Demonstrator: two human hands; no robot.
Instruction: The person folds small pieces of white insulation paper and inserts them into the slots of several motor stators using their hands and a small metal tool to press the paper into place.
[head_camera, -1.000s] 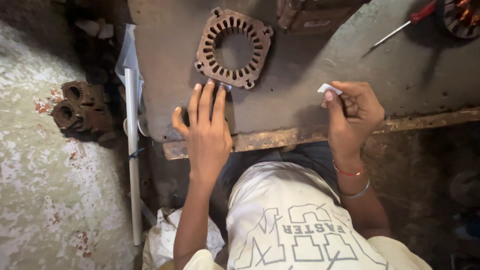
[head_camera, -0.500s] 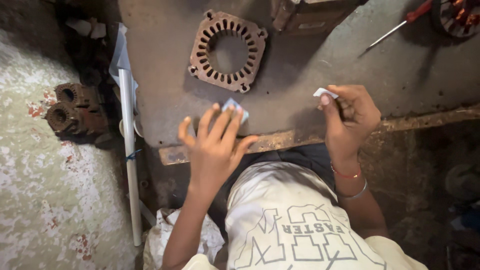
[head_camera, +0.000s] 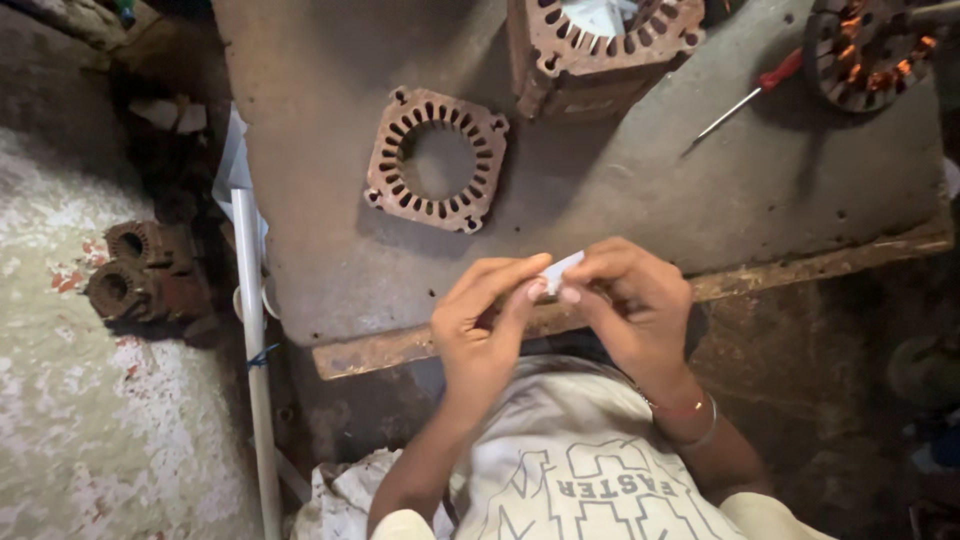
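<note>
My left hand (head_camera: 485, 320) and my right hand (head_camera: 630, 305) meet over the near edge of a rusty metal workbench (head_camera: 620, 200). Both pinch a small white slip of paper (head_camera: 560, 270) between fingertips and thumbs. Beyond the hands, a flat rusty slotted stator ring (head_camera: 437, 160) lies on the bench. A taller rusty stator core (head_camera: 600, 45) stands at the far edge, with something white inside it. My right wrist wears thin bangles.
A red-handled screwdriver (head_camera: 745, 97) lies at the bench's right. A stator with copper windings (head_camera: 865, 50) sits at the top right corner. A white pipe (head_camera: 255, 350) leans by the bench's left side. Rusty motor parts (head_camera: 140, 270) lie on the mottled floor at left.
My left hand lifted off the bench with a white slip and came to the right hand. Both hands now pinch the paper together. The view shifted closer to the bench.
</note>
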